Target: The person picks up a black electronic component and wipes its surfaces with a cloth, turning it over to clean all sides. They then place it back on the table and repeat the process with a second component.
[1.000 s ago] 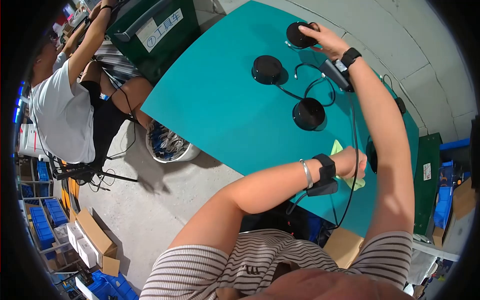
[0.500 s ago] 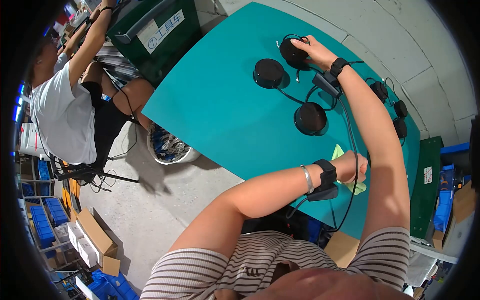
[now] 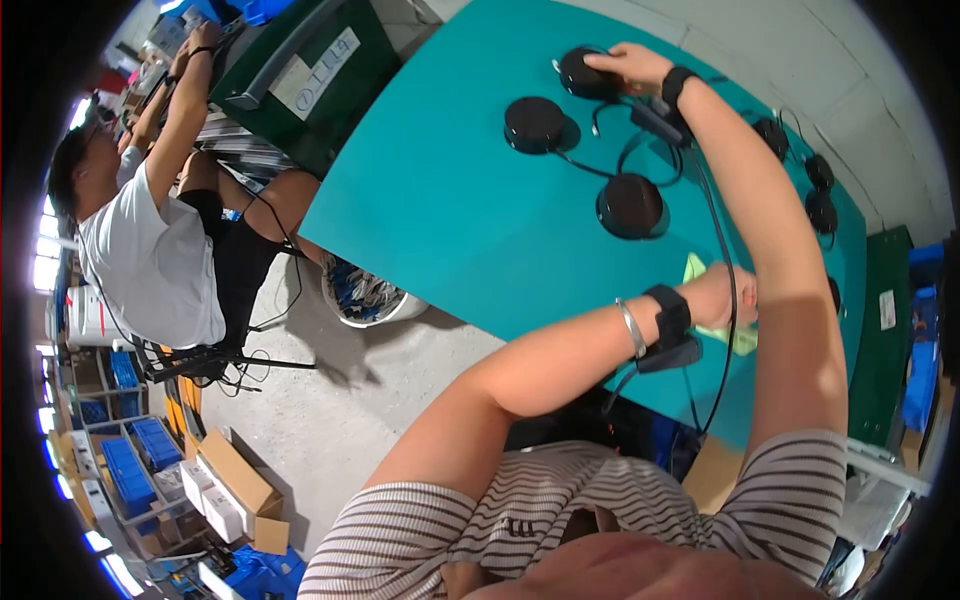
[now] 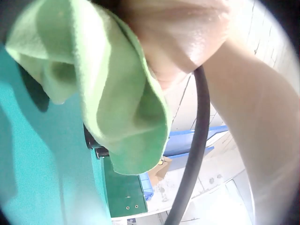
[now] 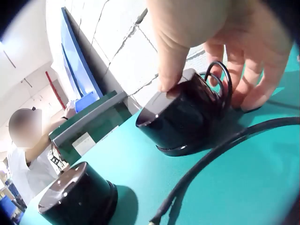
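My right hand holds a round black cylindrical device at the far side of the green-blue table. In the right wrist view, the thumb rests on its flat glossy top while the fingers reach behind it, by a looped black cable. Two similar black devices stand nearby, one to the left and one nearer me. Close to the table's near edge, my left hand grips a light green cloth, whose folds hang below the curled fingers.
More black devices with thin cables line the right edge of the table, along a white block wall. A black cable runs between my wrists. Left of the table are a seated person and a white bucket.
My right hand has brought the held device leftward, closer to the leftmost one. My left hand keeps its grip on the cloth. The head view has shifted slightly.
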`<action>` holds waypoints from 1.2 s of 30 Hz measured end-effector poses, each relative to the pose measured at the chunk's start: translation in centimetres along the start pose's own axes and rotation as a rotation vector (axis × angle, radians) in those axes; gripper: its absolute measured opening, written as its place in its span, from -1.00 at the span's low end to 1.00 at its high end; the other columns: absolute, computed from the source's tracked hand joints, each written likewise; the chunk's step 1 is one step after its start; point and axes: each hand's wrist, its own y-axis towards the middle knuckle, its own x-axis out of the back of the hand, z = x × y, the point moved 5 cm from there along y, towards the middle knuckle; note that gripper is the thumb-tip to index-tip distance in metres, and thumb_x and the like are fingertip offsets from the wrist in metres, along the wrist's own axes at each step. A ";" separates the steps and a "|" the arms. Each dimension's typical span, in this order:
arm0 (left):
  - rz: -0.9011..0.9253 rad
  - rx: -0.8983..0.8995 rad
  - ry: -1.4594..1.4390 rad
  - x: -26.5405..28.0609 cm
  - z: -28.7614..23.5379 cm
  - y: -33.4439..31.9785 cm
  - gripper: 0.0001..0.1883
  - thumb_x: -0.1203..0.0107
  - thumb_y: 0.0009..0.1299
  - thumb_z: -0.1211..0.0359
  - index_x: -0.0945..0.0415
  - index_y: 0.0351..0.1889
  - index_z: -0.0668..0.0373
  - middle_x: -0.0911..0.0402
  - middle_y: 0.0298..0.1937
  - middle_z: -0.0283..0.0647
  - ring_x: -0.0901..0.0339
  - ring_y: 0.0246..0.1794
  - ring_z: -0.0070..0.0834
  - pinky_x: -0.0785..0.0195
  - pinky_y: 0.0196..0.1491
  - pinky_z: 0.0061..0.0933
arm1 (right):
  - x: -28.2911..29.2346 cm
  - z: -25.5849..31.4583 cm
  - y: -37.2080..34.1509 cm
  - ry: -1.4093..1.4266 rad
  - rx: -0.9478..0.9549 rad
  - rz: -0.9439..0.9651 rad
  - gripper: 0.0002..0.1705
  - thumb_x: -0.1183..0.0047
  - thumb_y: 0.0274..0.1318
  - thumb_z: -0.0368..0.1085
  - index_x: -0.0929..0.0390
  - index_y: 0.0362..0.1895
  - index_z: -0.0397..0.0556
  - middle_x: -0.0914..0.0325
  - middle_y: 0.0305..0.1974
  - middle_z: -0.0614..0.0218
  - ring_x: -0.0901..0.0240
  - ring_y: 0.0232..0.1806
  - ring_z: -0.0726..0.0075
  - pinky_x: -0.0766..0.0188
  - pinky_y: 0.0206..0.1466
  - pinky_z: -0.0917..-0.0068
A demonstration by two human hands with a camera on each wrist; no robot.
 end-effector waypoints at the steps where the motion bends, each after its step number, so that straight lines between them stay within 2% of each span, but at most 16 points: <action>1: -0.007 -0.034 0.082 -0.8 0.5 -0.1 -0.86 -0.26 0.27 0.35 -0.57 -0.34 0.21 -0.59 -0.48 -0.15 -0.54 -0.44 -0.46 -0.39 -0.34 -0.39 | 0.5 -1.0 0.7 -0.145 0.001 -0.147 -0.31 -0.20 0.10 0.28 -0.50 -0.63 -0.13 -0.24 -0.77 0.36 -0.21 -0.73 0.44 -0.11 -0.63 0.47; 2: 0.015 -0.025 0.063 -1.2 0.2 -0.3 -0.86 -0.26 0.27 0.35 -0.57 -0.34 0.21 -0.59 -0.48 -0.15 -0.54 -0.44 -0.46 -0.39 -0.34 -0.39 | 0.5 -0.9 -0.1 -0.161 -0.075 -0.103 -0.51 -0.15 0.21 0.21 -0.56 -0.39 0.05 -0.24 -0.61 0.65 -0.16 -0.58 0.71 -0.11 -0.51 0.67; 5: 0.015 0.180 -0.040 0.4 -1.4 -0.8 -0.84 -0.27 0.26 0.31 -0.60 -0.33 0.20 -0.64 -0.44 -0.20 -0.58 -0.40 -0.48 -0.42 -0.31 -0.40 | 3.1 -1.5 -0.8 -0.226 -0.190 -0.166 -0.55 -0.10 0.28 0.14 -0.61 -0.17 0.01 -0.29 -0.52 0.65 -0.19 -0.50 0.73 -0.15 -0.45 0.69; 7: 0.081 0.254 0.016 0.7 -2.1 -1.0 -0.76 -0.32 0.26 0.24 -0.61 -0.31 0.22 -0.66 -0.41 -0.24 -0.59 -0.38 -0.49 -0.43 -0.29 -0.41 | 3.4 0.0 -2.1 0.134 -0.202 0.120 -0.48 -0.12 0.30 0.03 -0.45 0.12 -0.09 -0.11 -0.72 0.59 0.07 -0.73 0.55 0.14 -0.67 0.47; 8: 0.087 0.252 0.012 0.9 -2.5 -1.0 -0.76 -0.32 0.26 0.24 -0.61 -0.31 0.22 -0.66 -0.41 -0.24 -0.59 -0.38 -0.49 -0.43 -0.29 -0.41 | 4.2 1.1 -4.3 0.148 -0.177 0.001 -0.59 -0.08 0.34 -0.02 -0.50 0.03 -0.08 -0.09 -0.73 0.59 0.13 -0.74 0.57 0.21 -0.66 0.48; 10: 0.094 0.276 0.027 1.2 -2.8 -0.9 -0.70 -0.32 0.22 0.19 -0.59 -0.34 0.24 -0.67 -0.38 -0.11 -0.64 -0.32 -0.26 -0.49 -0.22 -0.33 | 5.5 4.1 -9.5 0.100 -0.157 -0.023 -0.63 -0.08 0.34 -0.04 -0.51 0.01 -0.06 -0.22 -0.65 0.62 -0.02 -0.69 0.65 0.07 -0.67 0.58; 12: 0.095 0.251 0.044 1.2 -2.5 -1.0 -0.70 -0.33 0.23 0.17 -0.59 -0.36 0.23 -0.69 -0.36 -0.13 -0.65 -0.31 -0.29 -0.49 -0.20 -0.35 | 7.6 4.0 -12.7 0.198 -0.102 -0.136 -0.64 -0.09 0.35 -0.07 -0.50 0.04 -0.05 -0.37 -0.52 0.63 -0.17 -0.60 0.71 -0.13 -0.61 0.69; 13: 0.076 0.233 0.032 1.4 -2.6 -1.2 -0.72 -0.33 0.26 0.20 -0.58 -0.36 0.23 -0.64 -0.42 -0.23 -0.58 -0.36 -0.44 -0.44 -0.25 -0.41 | 8.3 4.1 -14.7 0.218 -0.053 -0.052 -0.62 -0.08 0.36 -0.11 -0.48 0.10 -0.06 -0.49 -0.36 0.61 -0.29 -0.49 0.74 -0.27 -0.51 0.76; 14: 0.069 0.207 0.017 1.3 -2.7 -1.1 -0.74 -0.32 0.29 0.23 -0.58 -0.36 0.23 -0.60 -0.47 -0.32 -0.50 -0.42 -0.58 -0.39 -0.30 -0.47 | 9.7 3.1 -17.7 0.268 -0.114 -0.182 -0.62 -0.08 0.36 -0.12 -0.47 0.10 -0.09 -0.54 -0.27 0.51 -0.33 -0.45 0.71 -0.28 -0.47 0.76; 16: 0.132 0.220 0.044 1.5 -3.1 -1.4 -0.74 -0.32 0.31 0.24 -0.53 -0.41 0.22 -0.54 -0.49 -0.40 -0.40 -0.45 -0.66 -0.31 -0.36 -0.51 | 11.8 1.4 -24.1 0.251 -0.155 -0.164 -0.53 -0.14 0.33 -0.13 -0.40 0.19 -0.10 -0.57 -0.21 0.39 -0.45 -0.33 0.62 -0.35 -0.40 0.75; 18: 0.187 0.217 0.084 1.5 -3.9 -1.5 -0.73 -0.30 0.33 0.27 -0.48 -0.45 0.23 -0.50 -0.52 -0.42 -0.34 -0.47 -0.70 -0.25 -0.40 -0.53 | 12.2 1.1 -30.8 -0.025 -0.154 -0.234 -0.49 -0.08 0.31 0.11 -0.55 0.09 -0.01 -0.37 -0.37 0.62 -0.25 -0.36 0.74 -0.18 -0.36 0.73; 19: 0.211 0.211 0.076 1.5 -4.1 -1.6 -0.73 -0.30 0.33 0.28 -0.48 -0.45 0.23 -0.50 -0.52 -0.43 -0.35 -0.46 -0.70 -0.26 -0.39 -0.53 | 12.0 0.5 -34.1 -0.121 -0.238 -0.357 -0.44 -0.08 0.32 0.10 -0.47 0.21 -0.01 -0.40 -0.21 0.58 -0.29 -0.21 0.73 -0.18 -0.32 0.76; 20: 0.231 0.210 0.073 1.4 -4.1 -1.7 -0.73 -0.29 0.33 0.29 -0.47 -0.45 0.23 -0.49 -0.52 -0.43 -0.35 -0.46 -0.70 -0.26 -0.38 -0.53 | 12.4 -0.6 -36.5 -0.133 -0.284 -0.291 -0.45 -0.09 0.31 0.11 -0.48 0.20 0.04 -0.41 -0.14 0.56 -0.32 -0.11 0.68 -0.21 -0.25 0.73; 26: 0.250 0.232 -0.052 1.4 -4.0 -1.7 -0.74 -0.24 0.40 0.35 -0.40 -0.44 0.20 -0.41 -0.49 -0.52 -0.32 -0.45 -0.78 -0.24 -0.39 -0.63 | 11.4 -4.7 -49.0 -0.213 -0.492 -0.356 -0.43 -0.12 0.27 0.11 -0.45 0.20 0.06 -0.47 -0.06 0.54 -0.33 -0.10 0.60 -0.30 -0.05 0.54; 31: 0.286 0.301 -0.171 1.4 -3.2 -1.7 -0.74 -0.24 0.41 0.31 -0.42 -0.43 0.18 -0.46 -0.48 -0.51 -0.35 -0.47 -0.79 -0.24 -0.40 -0.66 | 12.2 -7.7 -54.9 -0.178 -0.583 -0.526 -0.34 -0.18 0.19 0.08 -0.42 0.25 -0.02 -0.49 -0.12 0.47 -0.37 -0.15 0.58 -0.32 -0.07 0.53; 36: 0.301 0.355 -0.240 1.4 -3.9 -1.8 -0.75 -0.21 0.45 0.30 -0.40 -0.39 0.17 -0.46 -0.48 -0.53 -0.35 -0.50 -0.84 -0.22 -0.45 -0.71 | 11.4 -8.6 -55.7 -0.177 -0.600 -0.467 -0.25 -0.25 0.14 0.05 -0.37 0.29 -0.11 -0.47 -0.01 0.29 -0.37 -0.05 0.49 -0.33 0.00 0.51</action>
